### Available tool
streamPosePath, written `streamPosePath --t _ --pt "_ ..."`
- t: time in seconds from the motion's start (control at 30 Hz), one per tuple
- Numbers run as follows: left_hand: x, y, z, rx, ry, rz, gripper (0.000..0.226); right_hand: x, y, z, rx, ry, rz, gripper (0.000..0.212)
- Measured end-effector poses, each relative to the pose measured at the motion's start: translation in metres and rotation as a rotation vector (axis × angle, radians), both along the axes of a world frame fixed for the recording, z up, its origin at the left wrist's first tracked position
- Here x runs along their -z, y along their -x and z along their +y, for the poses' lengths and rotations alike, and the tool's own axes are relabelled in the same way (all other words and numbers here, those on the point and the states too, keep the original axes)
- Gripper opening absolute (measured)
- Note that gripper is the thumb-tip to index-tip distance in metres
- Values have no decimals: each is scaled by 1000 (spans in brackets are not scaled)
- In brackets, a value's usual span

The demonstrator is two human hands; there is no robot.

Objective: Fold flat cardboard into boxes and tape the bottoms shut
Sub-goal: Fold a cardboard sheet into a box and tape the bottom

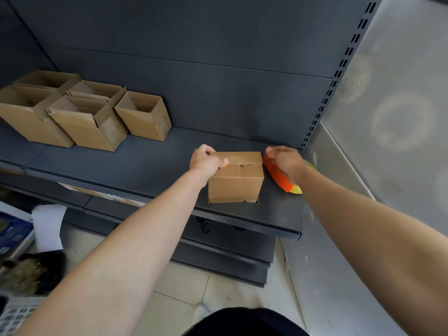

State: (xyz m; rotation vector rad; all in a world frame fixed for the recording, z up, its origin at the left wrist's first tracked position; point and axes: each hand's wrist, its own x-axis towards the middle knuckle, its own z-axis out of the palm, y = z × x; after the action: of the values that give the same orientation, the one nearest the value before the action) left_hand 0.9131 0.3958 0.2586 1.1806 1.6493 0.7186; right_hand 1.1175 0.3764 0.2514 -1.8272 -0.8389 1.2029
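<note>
Left hand [207,161] grips a small cardboard box [236,183] on a shelf [145,163] — right hand [283,161] clasps an orange tape dispenser [276,177].

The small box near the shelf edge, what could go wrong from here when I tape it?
1. The small box stands close to the front edge of the shelf; pressure from taping might slide it off.
2. Only the left hand pins the flaps, at their left end, so the untaped seam may spring open.
3. The right hand grips the tape dispenser right beside the box and could knock it.
</note>
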Motion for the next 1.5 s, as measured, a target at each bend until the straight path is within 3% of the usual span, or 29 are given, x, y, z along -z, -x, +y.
streamPosePath --t 0.13,0.3,0.37,0.43,0.57,0.67,0.8,0.9,1.0,1.2,1.37,1.5 --pt "-1 -4 3 12 20 47 26 12 -13 -1 -194 239 -656 48" --pt "-3 -7 4 13 35 75 23 25 -7 -12 -138 275 -830 82" --pt "-4 -7 4 9 38 70 22 30 -15 -18 -218 408 -891 76" --pt "-4 -8 4 9 36 76 22 32 -26 -22 -260 453 -847 55" --pt "-3 -7 4 15 28 81 21 3 -41 -18 -229 263 -660 38" --pt "-4 -7 5 31 42 79 21 -39 -50 -13 -150 48 -310 14" --pt "-4 -6 6 41 46 57 23 -102 -48 -11 -196 -144 -271 36" --pt "-6 -5 6 40 58 35 24 -126 -29 -12 -332 -173 -133 36" --pt "-8 -3 3 49 65 -3 24 -121 -9 -8 -401 -137 -69 39" --pt "-10 15 -3 145 125 -127 33 -103 4 -4 -453 -19 -116 58" --pt "-18 25 0 -51 -47 -248 13 -104 5 2 -465 -9 -123 55" --pt "-34 31 1 59 118 -381 53 -104 5 2 -485 5 -124 56"
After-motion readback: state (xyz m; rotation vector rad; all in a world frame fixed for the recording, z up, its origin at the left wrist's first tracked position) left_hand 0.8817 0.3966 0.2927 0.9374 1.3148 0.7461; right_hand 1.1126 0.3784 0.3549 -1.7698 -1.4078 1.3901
